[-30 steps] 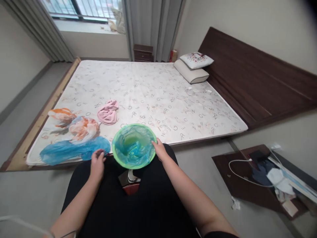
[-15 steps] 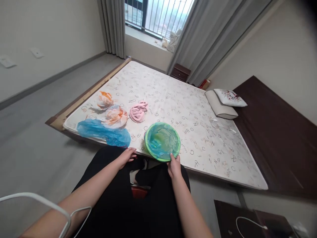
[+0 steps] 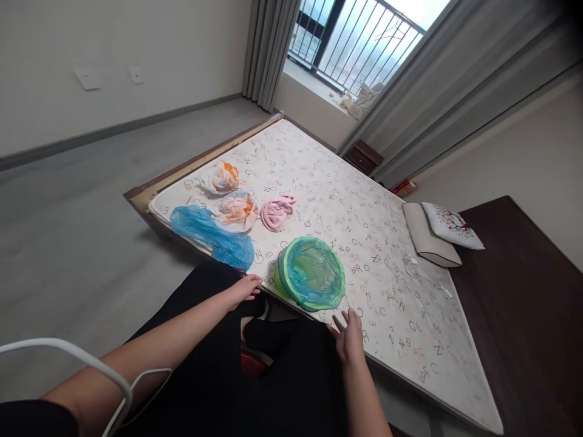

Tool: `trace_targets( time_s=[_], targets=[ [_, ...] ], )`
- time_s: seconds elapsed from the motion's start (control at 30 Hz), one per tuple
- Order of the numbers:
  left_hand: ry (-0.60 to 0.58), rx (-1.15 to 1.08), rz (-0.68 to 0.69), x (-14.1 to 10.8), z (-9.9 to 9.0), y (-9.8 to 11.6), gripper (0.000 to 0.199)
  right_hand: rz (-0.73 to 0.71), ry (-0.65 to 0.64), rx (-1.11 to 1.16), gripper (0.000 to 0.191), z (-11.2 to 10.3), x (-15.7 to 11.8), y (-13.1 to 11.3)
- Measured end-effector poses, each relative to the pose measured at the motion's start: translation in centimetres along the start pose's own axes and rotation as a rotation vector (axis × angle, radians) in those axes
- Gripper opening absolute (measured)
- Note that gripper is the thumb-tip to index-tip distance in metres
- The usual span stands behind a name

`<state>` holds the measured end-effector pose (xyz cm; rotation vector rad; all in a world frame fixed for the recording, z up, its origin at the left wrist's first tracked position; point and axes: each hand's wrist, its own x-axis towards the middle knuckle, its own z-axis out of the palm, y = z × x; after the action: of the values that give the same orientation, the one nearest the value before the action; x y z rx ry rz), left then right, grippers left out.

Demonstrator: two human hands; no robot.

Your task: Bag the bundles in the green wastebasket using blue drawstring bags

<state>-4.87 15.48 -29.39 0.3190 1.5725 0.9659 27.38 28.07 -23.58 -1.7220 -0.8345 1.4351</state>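
Mattress edge (image 3: pixel 410 375), right hand (image 3: pixel 350 337) open, empty

Mattress (image 3: pixel 378 315) printed with grey letters on white, basket (image 3: pixel 311 274) rimmed in green and lined with blue, cloth (image 3: pixel 276 213) in pink, bag (image 3: pixel 207 235) in bright blue, bundles (image 3: pixel 235 212) white splashed with orange, pillow (image 3: pixel 452 226) white patterned in dark red

One left hand (image 3: pixel 246 289), one right hand (image 3: pixel 349 335), one green plastic bin (image 3: pixel 311 273) between them, one blue plastic bag (image 3: pixel 209 237) and two orange-and-white bags (image 3: pixel 220 178) (image 3: pixel 237 212) ahead of the left hand, one pink cloth (image 3: pixel 276 213) ahead of the hands, two pillows (image 3: pixel 430 243) (image 3: pixel 452 226) well beyond the right hand, one mattress (image 3: pixel 401 315) under all these
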Motion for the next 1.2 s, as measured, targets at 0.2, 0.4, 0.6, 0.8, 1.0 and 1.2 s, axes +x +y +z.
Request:
trace_targets(
  time_s=[0.2, 0.4, 0.6, 0.8, 1.0, 1.2],
  targets=[
    [0.302, 0.35, 0.405, 1.6, -4.5, 3.1, 0.033, 0.235, -0.365, -0.221, 0.066, -6.3, -6.1, 4.3],
    [0.434, 0.848, 0.48, 7.4, -8.0, 9.5, 0.043, 0.02, -0.168, -0.11, 0.057, -8.5, -9.0, 7.6],
    [0.398, 0.767, 0.491, 8.5, -8.1, 15.6, 0.044, -0.114, -0.178, -0.135, 0.057, -8.3, -9.6, 8.7],
    [0.512, 0.195, 0.909, -0.2, -5.4, 19.0, 0.044, -0.511, -0.341, -0.51, 0.03, -6.1, -11.8, 7.1],
    [0.402, 0.071, 1.107, -14.9, -1.6, 18.1, 0.026, -1.219, -0.194, -0.585, 0.084, 0.7, -14.2, -0.6],
    [-0.012, 0.299, 1.255, -23.1, 0.8, 15.4, 0.017, -1.478, -0.313, -0.621, 0.08, 9.9, -15.6, -5.5]
  ],
)
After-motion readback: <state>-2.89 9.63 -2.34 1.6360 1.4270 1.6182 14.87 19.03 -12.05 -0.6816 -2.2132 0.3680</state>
